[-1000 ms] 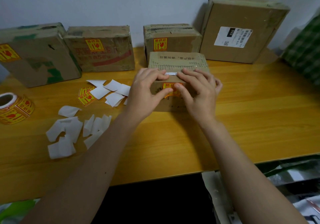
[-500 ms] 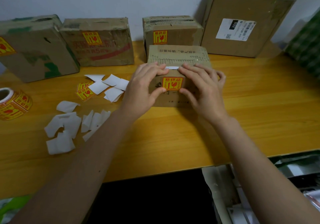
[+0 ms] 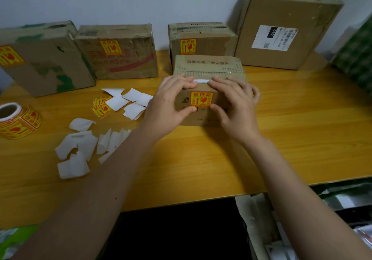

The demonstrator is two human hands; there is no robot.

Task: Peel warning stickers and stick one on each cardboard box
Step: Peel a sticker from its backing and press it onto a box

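At the table's middle, the left hand [image 3: 168,106] and right hand [image 3: 236,106] are gripping the small box [image 3: 209,90], its sticker [image 3: 202,99] on — three boxes behind are showing stickers, the big box [image 3: 285,30] seemingly lacking one.

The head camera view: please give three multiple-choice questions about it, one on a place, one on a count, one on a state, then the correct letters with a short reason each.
1. Where does the sticker roll lie?
A. at the table's left edge
B. on top of a box
C. under the right hand

2. How many cardboard boxes show a yellow warning sticker?
A. two
B. four
C. five

3. What do the hands do with the small box?
A. lift it off the table
B. hold it from both sides as it stands on the table
C. leave it untouched

Answers:
1 A, the roll lies far left on the table.
2 B, only the large box lacks one.
3 B, the left hand and right hand flank its sticker.
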